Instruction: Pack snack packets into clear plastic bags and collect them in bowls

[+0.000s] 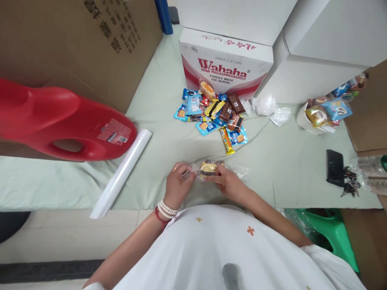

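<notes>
Near the table's front edge, my left hand [180, 180] pinches the left end of a clear plastic bag [241, 171]. A yellow and dark wrapped snack [209, 168] lies inside the bag. My right hand [226, 180] presses its fingers on the snack through the plastic; its fingertips are partly hidden. Just beyond my hands, a yellow-orange snack bar [226, 140] lies at the front of a loose pile of wrapped snacks [214, 109] in blue, brown and yellow packets.
A Wahaha water box [225, 64] stands behind the pile. Crumpled plastic bags [266, 104] and a white tub [305, 121] of snacks are to its right. At left are a red jug [75, 121] and a plastic film roll [121, 175]. Keys [350, 183] lie at far right.
</notes>
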The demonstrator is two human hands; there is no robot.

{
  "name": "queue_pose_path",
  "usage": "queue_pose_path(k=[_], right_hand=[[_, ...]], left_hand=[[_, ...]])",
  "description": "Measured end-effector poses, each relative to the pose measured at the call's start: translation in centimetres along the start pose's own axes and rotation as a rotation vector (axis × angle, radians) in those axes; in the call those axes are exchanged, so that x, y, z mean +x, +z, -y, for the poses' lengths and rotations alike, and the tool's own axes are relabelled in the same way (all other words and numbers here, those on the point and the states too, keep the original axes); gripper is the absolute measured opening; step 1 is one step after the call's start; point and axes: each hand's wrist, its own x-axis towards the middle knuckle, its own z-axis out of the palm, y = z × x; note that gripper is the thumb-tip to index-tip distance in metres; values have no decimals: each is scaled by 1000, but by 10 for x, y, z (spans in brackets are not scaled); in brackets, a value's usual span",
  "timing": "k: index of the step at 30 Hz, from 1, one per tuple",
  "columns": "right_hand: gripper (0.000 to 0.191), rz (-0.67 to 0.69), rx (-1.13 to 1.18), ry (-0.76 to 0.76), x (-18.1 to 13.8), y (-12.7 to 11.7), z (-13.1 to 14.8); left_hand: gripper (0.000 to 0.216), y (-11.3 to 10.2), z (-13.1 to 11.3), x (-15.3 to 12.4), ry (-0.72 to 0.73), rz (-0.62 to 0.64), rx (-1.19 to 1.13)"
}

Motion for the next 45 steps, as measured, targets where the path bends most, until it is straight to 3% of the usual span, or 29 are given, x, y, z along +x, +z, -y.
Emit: queue_pose_path(k=[3, 6, 9, 12, 15, 16, 18, 20, 23, 27, 31, 34, 36, 38, 40, 42, 45], right_hand=[[40, -11, 43, -23, 4, 1, 1], [33, -77, 104, -91, 3, -6, 3], [30, -86, 224, -146, -11, -22, 2], [28, -259, 170, 48, -30, -31, -6], [45, -468, -169, 360, -45, -27, -18], [48, -471, -261, 416, -49, -24, -21], [33, -422, -329, 447, -56, -23, -25], [16, -367, -263, 459, -59, -31, -23], [14, -308, -31, 490, -49, -51, -9], [7, -289, 21, 362, 3, -56, 16], [15, -137, -112, 308, 57, -34, 20], [19, -119, -135, 259, 69, -23, 14], [21, -120, -145, 230, 64, -20, 13], [19, -102, -158, 196, 55, -20, 18], [17, -90, -187, 146, 46, -20, 26], [33, -82, -261, 117, 39, -19, 33], [51, -65, -395, 149, 32, -16, 37]], left_hand=[[14, 0, -22, -3, 85, 65, -127], [22, 12, -35, 1, 290, 210, -156], [39, 25, -37, 4, 479, 304, 34], [54, 33, -32, 1, 579, 339, 297], [61, 35, -28, -3, 645, 339, 412], [61, 35, -27, -4, 664, 332, 429], [58, 36, -25, -5, 695, 300, 458], [54, 38, -23, -6, 710, 232, 488], [47, 41, -21, -7, 701, 101, 519], [38, 48, -20, -6, 673, 88, 503], [37, 42, -10, -1, 631, 174, 399], [47, 24, 5, 0, 550, 197, 127], [45, 12, 13, 0, 310, 137, -76], [38, 5, 15, 3, -21, 75, -257], [44, 5, 8, 7, -275, 116, -443], [53, 9, -4, 11, -384, 212, -615], [53, 16, -26, 13, -398, 245, -755]])
